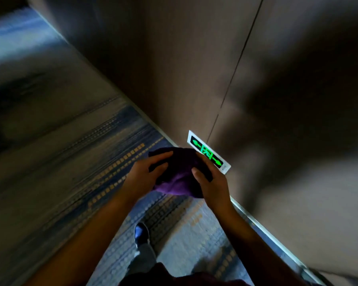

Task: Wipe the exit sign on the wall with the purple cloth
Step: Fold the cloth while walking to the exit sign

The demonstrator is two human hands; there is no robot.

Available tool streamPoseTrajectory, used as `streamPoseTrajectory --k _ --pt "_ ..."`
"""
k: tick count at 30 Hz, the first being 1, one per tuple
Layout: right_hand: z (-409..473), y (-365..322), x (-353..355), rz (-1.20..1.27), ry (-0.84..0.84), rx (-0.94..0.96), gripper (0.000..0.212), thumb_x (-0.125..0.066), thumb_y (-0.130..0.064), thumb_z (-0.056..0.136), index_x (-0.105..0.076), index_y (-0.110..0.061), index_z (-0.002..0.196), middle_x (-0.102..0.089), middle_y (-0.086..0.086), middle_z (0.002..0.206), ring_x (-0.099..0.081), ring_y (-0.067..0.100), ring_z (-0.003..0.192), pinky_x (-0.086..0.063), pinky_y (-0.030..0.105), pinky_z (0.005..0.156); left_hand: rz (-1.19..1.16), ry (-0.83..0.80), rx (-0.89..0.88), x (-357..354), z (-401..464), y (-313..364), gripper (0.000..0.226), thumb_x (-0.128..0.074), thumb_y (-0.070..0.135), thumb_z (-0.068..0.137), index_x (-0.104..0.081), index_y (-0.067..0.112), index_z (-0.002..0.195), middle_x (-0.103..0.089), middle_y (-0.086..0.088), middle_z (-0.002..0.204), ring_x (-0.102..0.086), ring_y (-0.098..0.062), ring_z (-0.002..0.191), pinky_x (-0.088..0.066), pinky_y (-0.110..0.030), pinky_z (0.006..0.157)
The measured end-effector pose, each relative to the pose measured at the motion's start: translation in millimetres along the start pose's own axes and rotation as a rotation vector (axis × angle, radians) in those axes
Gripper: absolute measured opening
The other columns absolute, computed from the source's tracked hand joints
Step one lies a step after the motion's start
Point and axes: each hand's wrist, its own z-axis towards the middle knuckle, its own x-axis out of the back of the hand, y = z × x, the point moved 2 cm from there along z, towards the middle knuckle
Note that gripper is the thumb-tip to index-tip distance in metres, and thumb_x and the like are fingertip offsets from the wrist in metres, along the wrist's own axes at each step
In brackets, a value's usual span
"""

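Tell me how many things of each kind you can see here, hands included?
Hands: 2, the left hand and the right hand, both gripping the cloth
Purple cloth: 1, bunched between the hands
Exit sign: 1, glowing green, low on the wall
Shoe: 1, on the patterned carpet
Total: 5

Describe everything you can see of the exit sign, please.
The exit sign is a flat rectangle with a white border, a black face and glowing green arrows pointing both ways beside a green figure. It sits low on the brown wall, near the floor. The cloth overlaps its lower edge in view; contact is unclear.
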Motion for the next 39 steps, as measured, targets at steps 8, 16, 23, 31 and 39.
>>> streamPoseTrajectory --k 8,16,23,31,39 --pt "81 -44 -37 0.082 0.189 -0.095 0.055 -0.064 -0.021 0.103 -0.047 -0.036 0.153 -0.061 -0.008 0.145 -0.06 -0.001 0.128 -0.05 0.026 0.111 0.028 -0.278 -0.219 58 143 17 0.037 -0.06 0.009 0.1 -0.065 0.022 0.135 -0.062 0.004 0.134 -0.056 -0.007 0.126 -0.037 0.003 0.095" --pt "147 -29 -36 0.04 0.526 -0.109 0.05 -0.056 -0.018 0.108 -0.045 -0.024 0.156 -0.053 -0.034 0.134 -0.049 -0.032 0.117 -0.039 -0.003 0.095 -0.005 -0.583 -0.363 34 275 44 0.033 -0.061 0.013 0.101 -0.069 0.028 0.13 -0.066 0.007 0.132 -0.06 -0.008 0.126 -0.046 -0.026 0.111" --pt "215 -6 -23 0.081 0.734 -0.234 0.047 -0.055 -0.009 0.107 -0.052 -0.019 0.152 -0.062 -0.002 0.145 -0.059 -0.018 0.119 -0.044 0.006 0.105 0.037 -0.912 -0.474 -6 356 64 0.047 -0.068 0.008 0.096 -0.059 0.014 0.141 -0.055 0.005 0.139 -0.05 -0.006 0.132 -0.038 -0.01 0.109" --pt "227 -10 -36 0.112 1.046 -0.354 0.047 -0.056 -0.019 0.101 -0.057 -0.021 0.148 -0.067 -0.007 0.14 -0.061 0.004 0.131 -0.045 0.022 0.112 0.004 -1.16 -0.5 -42 420 74 0.043 -0.067 0.0 0.094 -0.062 0.02 0.132 -0.063 0.004 0.126 -0.059 0.024 0.102 -0.043 0.0 0.088" --pt "239 -19 -146 0.235 1.411 -0.545 0.048 -0.057 -0.021 0.093 -0.06 -0.029 0.14 -0.067 -0.02 0.13 -0.06 -0.018 0.119 -0.042 0.009 0.105 0.091 -1.446 -0.612 -41 446 37 0.035 -0.066 0.001 0.094 -0.073 0.015 0.125 -0.073 0.002 0.119 -0.065 0.003 0.109 -0.047 -0.016 0.102"
